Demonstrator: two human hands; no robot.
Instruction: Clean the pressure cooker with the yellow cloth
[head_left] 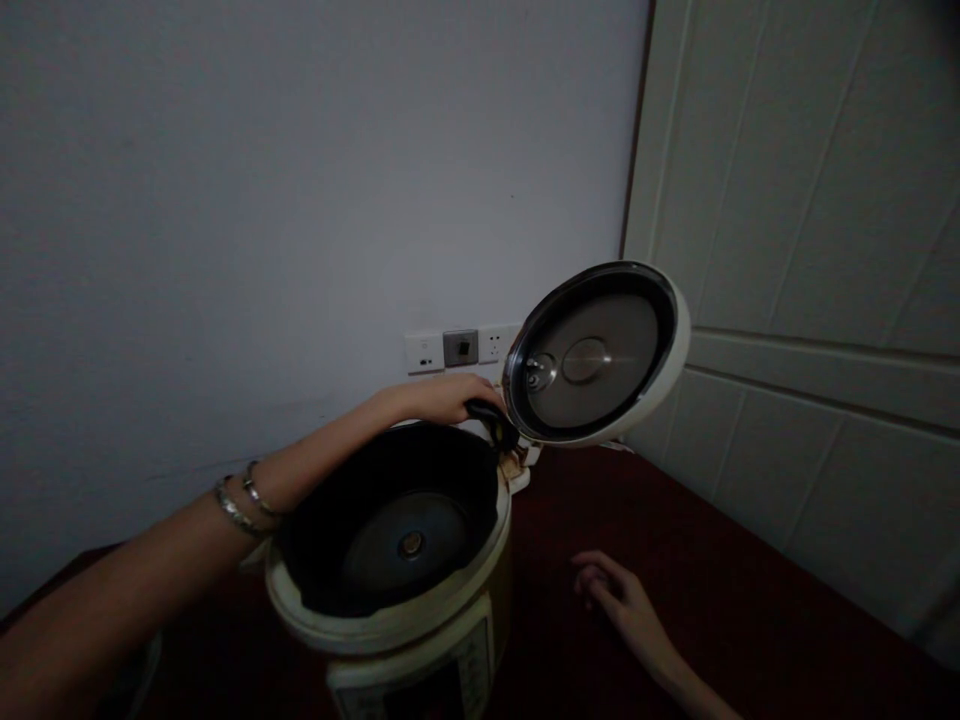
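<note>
An electric pressure cooker [390,620] with a cream body stands with its lid [600,365] raised and tilted to the right. Its dark inside shows a metal heating plate [412,545] at the bottom, with no inner pot in it. My left hand [454,398] reaches across the rear rim, its fingers closed around a black object [495,422] beside the hinge [517,465]. The kind of that object is unclear, and my fingertips are partly hidden. My right hand [619,600] hovers to the right of the cooker, fingers loosely curled and apart, with nothing seen in it.
The cooker stands on a dark red tabletop [570,510]. Behind it, the pale wall [300,200] carries a row of sockets and a switch [460,347]. A panelled white door or cabinet front [787,250] borders the right side. The light is dim.
</note>
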